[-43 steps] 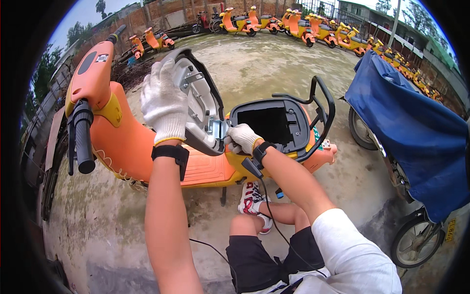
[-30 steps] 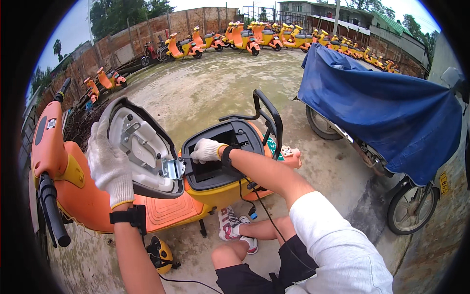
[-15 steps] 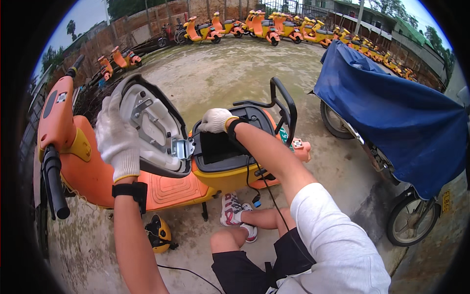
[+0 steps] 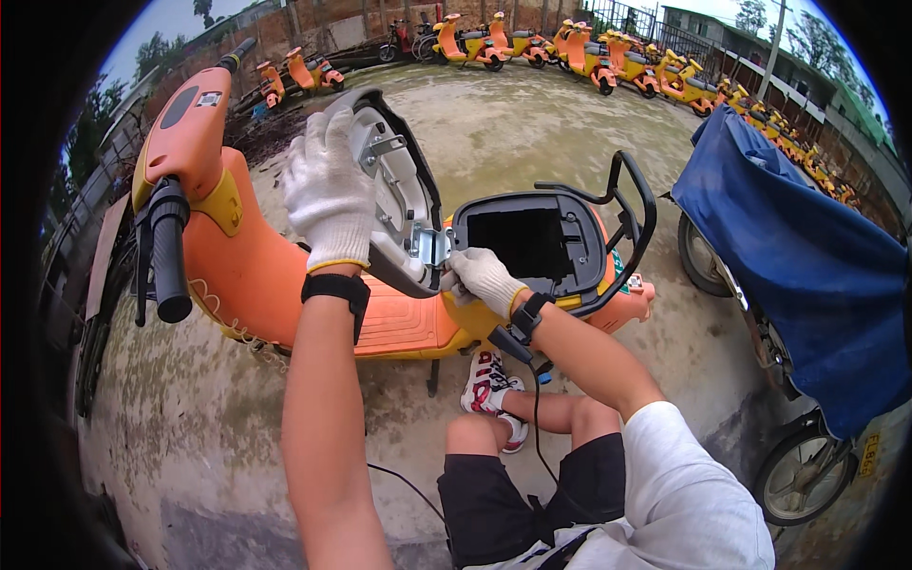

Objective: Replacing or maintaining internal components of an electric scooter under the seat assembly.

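Curled near the hinge (image 4: 429,245) with the right hand (image 4: 483,274) — cannot tell whether gripping. Laid straight-fingered against the raised seat (image 4: 391,190) with the left hand (image 4: 328,185), at 10 o'clock. Exposing the scooter's (image 4: 399,318) storage bin (image 4: 591,226) at 2 o'clock — flanked by a blue cover (image 4: 798,256) at 3.

Soft, even daylight came from a pale sky (image 4: 173,19) beyond the scooter (image 4: 218,271), leaving only faint shadows on the ground (image 4: 209,427) beneath it. The compartment (image 4: 518,242) at the scooter's rear sank into near-black, while the white sleeve (image 4: 684,475) in front looked brightest. Fisheye distortion bowed the wall (image 4: 328,27) behind the scooter; black vignetting and bluish fringing edged the view.
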